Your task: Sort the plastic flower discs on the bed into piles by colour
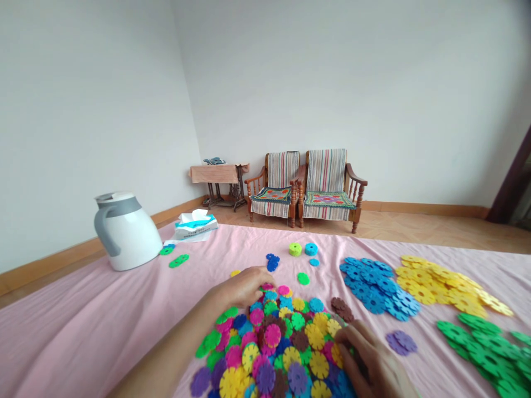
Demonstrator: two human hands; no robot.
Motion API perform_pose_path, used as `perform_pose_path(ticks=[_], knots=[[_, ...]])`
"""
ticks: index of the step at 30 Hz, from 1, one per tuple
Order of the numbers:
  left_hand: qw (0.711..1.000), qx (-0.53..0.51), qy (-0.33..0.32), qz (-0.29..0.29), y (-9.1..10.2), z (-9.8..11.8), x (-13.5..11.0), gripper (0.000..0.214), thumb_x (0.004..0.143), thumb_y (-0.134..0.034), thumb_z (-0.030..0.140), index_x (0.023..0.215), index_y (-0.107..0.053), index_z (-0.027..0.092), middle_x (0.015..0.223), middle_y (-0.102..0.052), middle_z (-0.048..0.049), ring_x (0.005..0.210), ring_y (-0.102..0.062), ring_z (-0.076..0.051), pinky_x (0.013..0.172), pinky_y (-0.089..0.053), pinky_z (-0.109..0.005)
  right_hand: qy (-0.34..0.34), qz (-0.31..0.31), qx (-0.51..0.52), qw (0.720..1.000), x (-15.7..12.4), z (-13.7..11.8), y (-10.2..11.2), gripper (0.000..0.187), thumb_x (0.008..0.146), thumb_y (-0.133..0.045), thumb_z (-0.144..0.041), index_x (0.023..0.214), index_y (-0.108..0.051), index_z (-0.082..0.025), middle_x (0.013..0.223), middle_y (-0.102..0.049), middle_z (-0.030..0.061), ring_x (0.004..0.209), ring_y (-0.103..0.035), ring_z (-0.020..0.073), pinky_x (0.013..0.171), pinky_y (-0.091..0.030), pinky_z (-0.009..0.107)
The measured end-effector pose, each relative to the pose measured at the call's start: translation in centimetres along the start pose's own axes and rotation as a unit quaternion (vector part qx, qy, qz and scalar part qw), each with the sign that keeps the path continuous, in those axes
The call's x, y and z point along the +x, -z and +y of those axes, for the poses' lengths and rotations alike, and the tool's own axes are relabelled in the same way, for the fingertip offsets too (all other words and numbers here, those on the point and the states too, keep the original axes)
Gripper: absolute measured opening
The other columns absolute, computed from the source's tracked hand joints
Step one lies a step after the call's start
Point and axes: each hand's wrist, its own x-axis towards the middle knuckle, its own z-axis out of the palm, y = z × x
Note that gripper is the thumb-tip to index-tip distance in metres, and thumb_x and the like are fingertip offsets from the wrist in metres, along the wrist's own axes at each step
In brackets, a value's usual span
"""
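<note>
A mixed heap of flower-shaped plastic discs [272, 335] in many colours lies in front of me on the pink cloth [103, 326]. At its far left edge is my left hand [250, 284], fingers bent down by a pink disc [267, 287]; what they grip, if anything, is hidden. Against the heap's right side, my right hand [375, 356] has its fingers curled in beside yellow discs [333, 327]. I cannot make out what is between them. Brown discs [342, 308] lie just beyond the right hand, and purple discs [401, 342] to its right.
Single-colour piles of blue [375, 284], yellow [448, 283] and green discs [489, 351] spread on the right. Farther off stand a lime stack [295, 250] and a light-blue stack [311, 250]. A white jug [133, 235] and a tissue box [196, 223] stand at left.
</note>
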Motion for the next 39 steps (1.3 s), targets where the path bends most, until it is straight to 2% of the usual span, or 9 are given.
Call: perform_pose_path(ticks=[6,11,14,17,21,27,29,32,39], knots=[[0.998,-0.017,0.018,0.064,-0.2,0.0,0.5,0.025,0.075,-0.05,0.009,0.088,-0.07,0.016,0.085,-0.069,-0.0043,0.081,-0.061,-0.017,0.073,-0.043,-0.023,0.002,-0.002,0.001,1.0,0.0,-0.1,0.1,0.015,0.089,-0.04,-0.024,0.083,-0.054,-0.024,0.077,-0.061,0.0007,0.069,-0.064,0.013,0.061,-0.052,0.021],[0.983,-0.163,0.03,0.081,0.2,0.8,0.7,0.032,0.084,-0.05,0.026,0.113,-0.06,0.015,0.099,-0.067,-0.0058,0.077,-0.063,-0.014,0.067,-0.046,-0.022,-0.001,0.007,0.003,1.0,0.1,-0.3,0.3,0.014,0.088,-0.042,-0.025,0.08,-0.054,-0.024,0.077,-0.061,0.0004,0.07,-0.064,0.0129,0.061,-0.051,0.02],[0.988,-0.075,0.069,0.113,-0.2,0.4,0.8,0.021,0.081,-0.051,0.022,0.093,-0.066,0.015,0.089,-0.066,-0.0046,0.074,-0.06,-0.014,0.066,-0.044,-0.022,-0.001,0.007,0.006,1.0,0.1,-0.3,0.2,0.014,0.088,-0.043,-0.025,0.08,-0.055,-0.024,0.075,-0.061,0.0,0.068,-0.064,0.0128,0.06,-0.051,0.02],[0.991,-0.016,0.088,0.099,-1.1,-0.6,0.8,0.012,0.072,-0.062,0.024,0.079,-0.066,0.015,0.08,-0.063,-0.0028,0.07,-0.057,-0.014,0.062,-0.042,-0.021,-0.006,0.005,0.01,1.0,0.0,-0.2,0.0,0.015,0.088,-0.042,-0.026,0.08,-0.055,-0.024,0.076,-0.061,0.0,0.068,-0.064,0.0129,0.061,-0.051,0.02],[0.994,-0.048,0.078,0.056,-1.7,-1.3,0.7,0.02,0.061,-0.072,0.026,0.076,-0.065,0.016,0.076,-0.061,-0.0002,0.067,-0.055,-0.013,0.057,-0.041,-0.019,-0.016,0.02,0.017,1.0,-0.1,-0.2,-0.2,0.017,0.089,-0.04,-0.028,0.081,-0.055,-0.024,0.076,-0.06,0.0009,0.069,-0.063,0.0139,0.061,-0.051,0.022],[0.969,-0.243,0.043,-0.031,-0.3,0.1,0.4,0.021,0.07,-0.067,0.033,0.078,-0.063,0.013,0.07,-0.061,0.0001,0.064,-0.055,-0.012,0.059,-0.043,-0.02,-0.003,0.024,0.02,1.0,0.0,-0.2,0.0,0.015,0.088,-0.044,-0.027,0.081,-0.057,-0.025,0.075,-0.061,0.0001,0.067,-0.063,0.013,0.059,-0.05,0.02],[0.962,-0.268,0.042,-0.029,0.2,0.6,0.3,0.028,0.075,-0.063,0.04,0.081,-0.064,0.013,0.071,-0.063,-0.0009,0.064,-0.056,-0.012,0.06,-0.044,-0.02,-0.003,0.023,0.019,1.0,0.0,-0.2,0.1,0.014,0.088,-0.044,-0.026,0.081,-0.057,-0.025,0.075,-0.061,-0.0004,0.066,-0.063,0.0125,0.059,-0.05,0.019],[0.973,-0.227,0.052,0.007,0.4,0.6,0.2,0.029,0.075,-0.062,0.039,0.083,-0.068,0.012,0.072,-0.066,-0.0022,0.065,-0.058,-0.013,0.06,-0.043,-0.021,-0.006,0.016,0.02,1.0,-0.1,-0.1,-0.1,0.015,0.089,-0.043,-0.028,0.081,-0.056,-0.025,0.076,-0.061,0.0,0.067,-0.063,0.0125,0.06,-0.05,0.02],[0.993,-0.108,0.056,0.0,-0.9,0.1,0.6,0.023,0.068,-0.064,0.021,0.088,-0.072,0.014,0.074,-0.066,-0.0033,0.066,-0.057,-0.014,0.057,-0.042,-0.02,0.0,0.019,0.02,1.0,-0.1,-0.1,-0.2,0.015,0.089,-0.041,-0.027,0.081,-0.054,-0.025,0.077,-0.06,0.0005,0.069,-0.063,0.0133,0.061,-0.051,0.02]])
